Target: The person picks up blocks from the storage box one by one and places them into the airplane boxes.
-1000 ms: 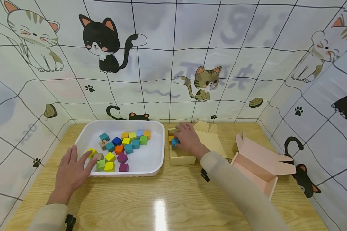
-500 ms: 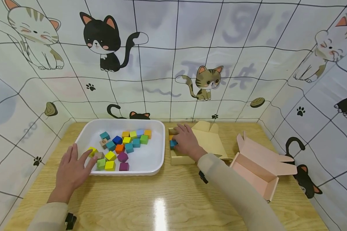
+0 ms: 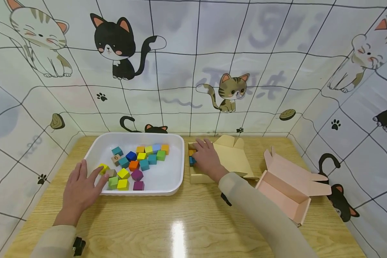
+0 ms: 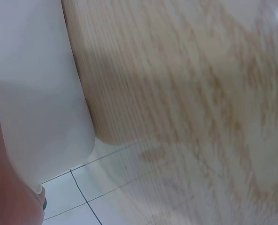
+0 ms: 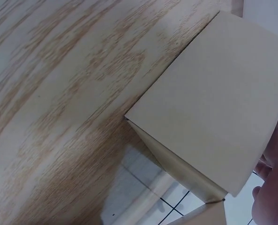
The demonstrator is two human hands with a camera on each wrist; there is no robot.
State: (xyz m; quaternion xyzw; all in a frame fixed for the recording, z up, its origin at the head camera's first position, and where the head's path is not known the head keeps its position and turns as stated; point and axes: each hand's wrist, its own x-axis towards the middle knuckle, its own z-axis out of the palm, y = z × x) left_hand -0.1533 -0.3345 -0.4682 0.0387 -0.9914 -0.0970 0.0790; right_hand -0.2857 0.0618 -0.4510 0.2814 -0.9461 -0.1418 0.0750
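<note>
My left hand lies with spread fingers on the left rim of a white tray. Its index fingertip is by a yellow cube. Inside the tray are several loose coloured wooden cubes, one a plain-wood cube marked 6. My right hand reaches into an open yellow cardboard box, its fingers at a blue cube against the left wall. An orange cube sits just behind the blue one. The right wrist view shows the box's outer side; the cubes are hidden there.
An open pink cardboard box stands at an angle on the right of the wooden table. The yellow box's lid lies folded back to the right. A cat-patterned sheet rises behind the table and at both sides.
My right hand has shifted slightly left in the yellow box, and the blue cube has moved to the left wall by the orange one. My left hand keeps its place.
</note>
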